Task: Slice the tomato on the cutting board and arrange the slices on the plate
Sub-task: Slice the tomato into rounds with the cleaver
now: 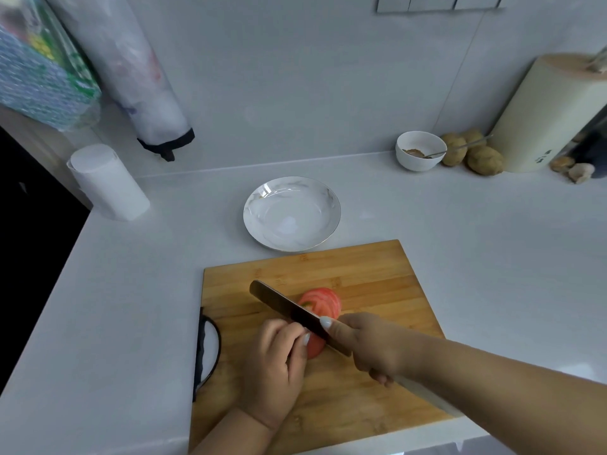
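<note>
From the head camera, the right hand [364, 343] grasps the handle of the knife [289, 310], its blade running diagonally up and to the left, away from that hand, across the tomato [315, 346]. The left hand [279, 359] curls over the uncut part, fingertips just beside the blade on its near side. Cut slices [323, 302] lean together on the blade's far side. All of this rests on the cutting board [377, 277]. The plate [253, 208] sits beyond both hands, near the board's far edge, with nothing on it. Bare surface [460, 241] lies open right of the right hand; the surface edge drops off left of the left hand.
</note>
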A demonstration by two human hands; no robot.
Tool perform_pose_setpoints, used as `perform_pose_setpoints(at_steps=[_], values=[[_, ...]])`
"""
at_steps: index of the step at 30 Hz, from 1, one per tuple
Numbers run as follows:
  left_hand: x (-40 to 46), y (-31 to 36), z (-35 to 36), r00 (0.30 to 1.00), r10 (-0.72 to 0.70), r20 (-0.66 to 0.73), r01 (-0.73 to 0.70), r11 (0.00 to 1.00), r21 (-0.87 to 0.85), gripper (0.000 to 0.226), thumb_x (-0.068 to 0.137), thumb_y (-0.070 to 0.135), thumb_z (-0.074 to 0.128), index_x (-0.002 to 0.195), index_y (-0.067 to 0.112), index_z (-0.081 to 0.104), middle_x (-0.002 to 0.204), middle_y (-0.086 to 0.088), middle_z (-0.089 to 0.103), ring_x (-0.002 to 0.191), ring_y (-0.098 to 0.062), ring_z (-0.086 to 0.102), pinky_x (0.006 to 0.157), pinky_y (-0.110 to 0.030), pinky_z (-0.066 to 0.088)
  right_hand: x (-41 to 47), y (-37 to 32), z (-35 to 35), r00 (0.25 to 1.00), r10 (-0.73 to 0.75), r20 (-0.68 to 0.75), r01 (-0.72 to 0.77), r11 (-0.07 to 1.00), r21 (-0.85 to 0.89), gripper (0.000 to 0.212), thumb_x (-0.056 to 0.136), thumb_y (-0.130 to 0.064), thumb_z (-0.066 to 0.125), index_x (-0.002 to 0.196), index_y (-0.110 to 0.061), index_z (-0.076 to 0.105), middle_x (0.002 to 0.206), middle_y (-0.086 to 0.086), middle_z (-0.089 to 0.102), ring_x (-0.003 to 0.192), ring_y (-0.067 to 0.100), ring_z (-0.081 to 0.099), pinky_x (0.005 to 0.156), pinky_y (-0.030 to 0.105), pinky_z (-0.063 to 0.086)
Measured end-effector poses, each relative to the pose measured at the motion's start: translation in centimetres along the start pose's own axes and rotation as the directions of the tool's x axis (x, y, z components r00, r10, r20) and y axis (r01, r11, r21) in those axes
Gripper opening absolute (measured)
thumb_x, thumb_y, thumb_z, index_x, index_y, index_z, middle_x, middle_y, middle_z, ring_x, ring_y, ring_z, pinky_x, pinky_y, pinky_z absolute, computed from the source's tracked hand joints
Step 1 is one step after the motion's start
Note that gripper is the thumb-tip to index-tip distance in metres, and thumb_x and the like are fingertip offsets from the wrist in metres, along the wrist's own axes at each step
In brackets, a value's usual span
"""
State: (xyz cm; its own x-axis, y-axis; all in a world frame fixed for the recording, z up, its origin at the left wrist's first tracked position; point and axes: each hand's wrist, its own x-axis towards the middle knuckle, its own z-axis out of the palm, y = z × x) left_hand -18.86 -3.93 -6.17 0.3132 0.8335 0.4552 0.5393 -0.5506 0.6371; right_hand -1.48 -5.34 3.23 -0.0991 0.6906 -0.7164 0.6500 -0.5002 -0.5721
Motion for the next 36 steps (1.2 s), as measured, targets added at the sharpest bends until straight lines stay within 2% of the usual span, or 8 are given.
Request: perform_pose_setpoints(at_steps=[3,9,12,16,22,26,32,36], values=[[0.1,0.0,0.1,1.0,-0.019,0.009,0.019,1.0,0.018,0.017,0.093,0.029,0.043,0.101,0.023,0.056,0.091,0.007,0.053,0.082,0.001,0.046,0.073,-0.007,0.036,-0.2,0.0,0.1,1.0,-0.001,-0.001,0.001,1.0,0.005,0.057,0.09,-0.068,0.028,0.093,-0.016,0.052,0.059,0.001,0.05,0.041,0.013,0.045,0.043,0.023,0.043],[0.1,-0.3,0.6,1.0,-0.01,0.022,0.009,0.998,0.061,0.015,0.091,0.025,0.046,0.102,0.02,0.055,0.083,-0.002,0.055,0.072,-0.013,0.05,0.059,-0.024,0.043,-1.7,0.1,-0.5,1.0,0.013,-0.017,-0.014,0.999,-0.034,0.078,0.087,-0.071,0.028,0.098,0.0,0.059,0.049,0.002,0.05,0.038,0.014,0.047,0.05,0.024,0.047],[0.0,-0.2,0.7,1.0,-0.007,0.029,0.005,0.998,0.068,0.014,0.09,0.023,0.046,0.101,0.02,0.054,0.082,-0.005,0.056,0.07,-0.017,0.051,0.058,-0.028,0.044,-3.6,0.1,-1.6,0.999,0.033,-0.017,-0.033,0.999,-0.015,0.07,0.082,-0.072,0.029,0.083,-0.007,0.054,0.05,0.002,0.049,0.036,0.013,0.045,0.053,0.024,0.045],[0.1,-0.1,0.6,0.999,0.012,0.041,-0.015,0.997,0.079,0.013,0.09,0.022,0.045,0.099,0.019,0.054,0.079,-0.005,0.056,0.068,-0.016,0.05,0.057,-0.026,0.044,-6.1,0.1,-2.5,0.998,0.058,-0.014,-0.059,0.998,-0.02,0.068,0.072,-0.075,0.03,0.082,-0.012,0.055,0.051,-0.001,0.048,0.035,0.011,0.043,0.053,0.025,0.045],[0.3,0.2,0.2,0.997,0.011,0.072,-0.018,0.995,0.094,0.024,0.097,0.031,0.034,0.099,0.019,0.054,0.08,-0.005,0.056,0.068,-0.015,0.051,0.056,-0.023,0.043,-7.5,0.2,-2.9,0.995,0.095,0.016,-0.094,0.995,-0.015,0.065,0.073,-0.075,0.033,0.088,-0.019,0.062,0.059,0.001,0.052,0.04,0.01,0.046,0.059,0.027,0.05],[0.4,0.2,0.0,0.996,0.012,0.093,-0.02,0.997,0.077,0.018,0.094,0.026,0.04,0.101,0.019,0.054,0.082,-0.005,0.056,0.069,-0.014,0.051,0.057,-0.022,0.044,-7.4,0.2,-2.7,0.996,0.086,-0.001,-0.086,0.996,-0.02,0.071,0.071,-0.077,0.032,0.093,-0.017,0.061,0.057,-0.002,0.053,0.041,0.01,0.047,0.055,0.025,0.05],[0.4,0.0,0.0,0.994,-0.011,0.105,0.004,0.998,0.065,0.017,0.089,0.023,0.044,0.1,0.019,0.056,0.08,-0.003,0.056,0.067,-0.014,0.052,0.054,-0.024,0.045,-6.2,-0.4,-2.2,0.999,0.038,-0.026,-0.039,0.999,-0.014,0.064,0.081,-0.072,0.034,0.094,-0.013,0.055,0.058,-0.002,0.046,0.038,0.006,0.041,0.05,0.024,0.044],[0.3,-0.1,0.0,0.992,-0.002,0.124,-0.009,0.996,0.085,0.017,0.088,0.024,0.044,0.102,0.022,0.054,0.081,-0.003,0.057,0.068,-0.014,0.053,0.054,-0.026,0.046,-4.8,-1.5,-1.7,0.998,-0.021,-0.056,0.016,0.997,-0.079,0.061,0.087,-0.069,0.03,0.091,-0.013,0.053,0.055,-0.005,0.047,0.037,0.005,0.044,0.051,0.022,0.044]])
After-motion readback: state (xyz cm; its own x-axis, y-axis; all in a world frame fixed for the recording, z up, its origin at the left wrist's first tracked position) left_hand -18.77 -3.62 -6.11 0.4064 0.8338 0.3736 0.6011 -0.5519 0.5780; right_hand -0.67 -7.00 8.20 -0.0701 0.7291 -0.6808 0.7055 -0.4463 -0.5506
